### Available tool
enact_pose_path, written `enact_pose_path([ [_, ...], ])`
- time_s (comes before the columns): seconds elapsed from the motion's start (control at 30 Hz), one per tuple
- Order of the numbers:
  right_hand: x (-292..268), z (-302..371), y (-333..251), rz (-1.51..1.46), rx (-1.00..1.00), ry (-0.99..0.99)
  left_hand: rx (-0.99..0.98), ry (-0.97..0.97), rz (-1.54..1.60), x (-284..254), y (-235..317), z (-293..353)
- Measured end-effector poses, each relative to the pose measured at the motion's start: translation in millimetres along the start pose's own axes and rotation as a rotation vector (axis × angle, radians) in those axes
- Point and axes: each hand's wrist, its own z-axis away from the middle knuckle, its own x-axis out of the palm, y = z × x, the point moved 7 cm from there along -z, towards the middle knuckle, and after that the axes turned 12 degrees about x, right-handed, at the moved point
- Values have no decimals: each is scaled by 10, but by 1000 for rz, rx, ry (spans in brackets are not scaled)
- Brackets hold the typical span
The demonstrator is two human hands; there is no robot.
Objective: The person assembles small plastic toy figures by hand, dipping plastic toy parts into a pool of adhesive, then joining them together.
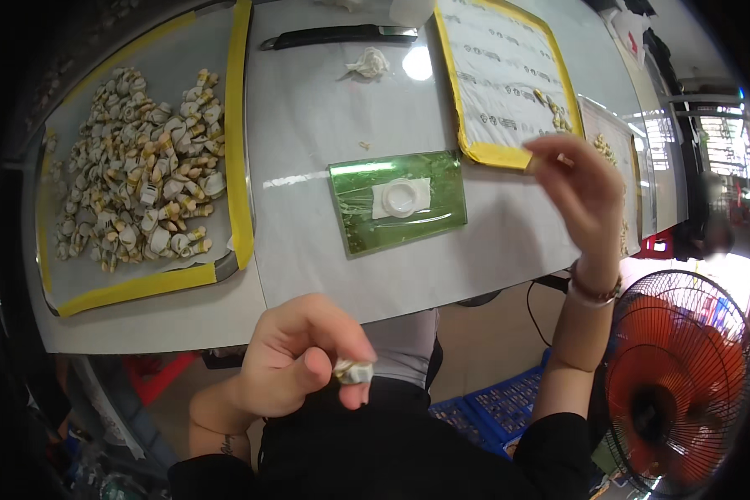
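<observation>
My left hand (pixel 287 354) is closed near my body, just off the table's front edge. Between its thumb and fingers it grips a small white-and-gold piece (pixel 355 372). My right hand (pixel 587 196) is raised over the right side of the table, beside a yellow-edged tray (pixel 508 71). Its fingers are drawn together in a pinch; whatever they hold is too small to make out. Midway between the hands lies a green glass slab (pixel 358 229) bearing a white ring-shaped dish (pixel 385 200) on a pale patch.
On the left, a yellow-taped tray (pixel 240 150) holds a heap of white-and-gold pieces (pixel 142 175). A black strap-like tool (pixel 337 36) and crumpled tissue (pixel 368 64) lie at the back. Several small gold pieces (pixel 554 110) rest on the right tray. An orange-bladed fan (pixel 675 392) stands at lower right.
</observation>
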Motion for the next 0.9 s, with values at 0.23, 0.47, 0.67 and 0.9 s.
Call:
enact_pose_path([
  [0.23,577,97,-219,39,-73,-109,-81,7,-119,-117,1,94],
  [0.47,827,12,-453,416,-362,-89,127,233,-415,-82,154,87],
  [0.67,907,62,-459,450,-416,-81,225,-59,-586,-82,215,14],
  [0.9,827,185,-556,373,-391,75,-27,197,-121,-84,39,34],
])
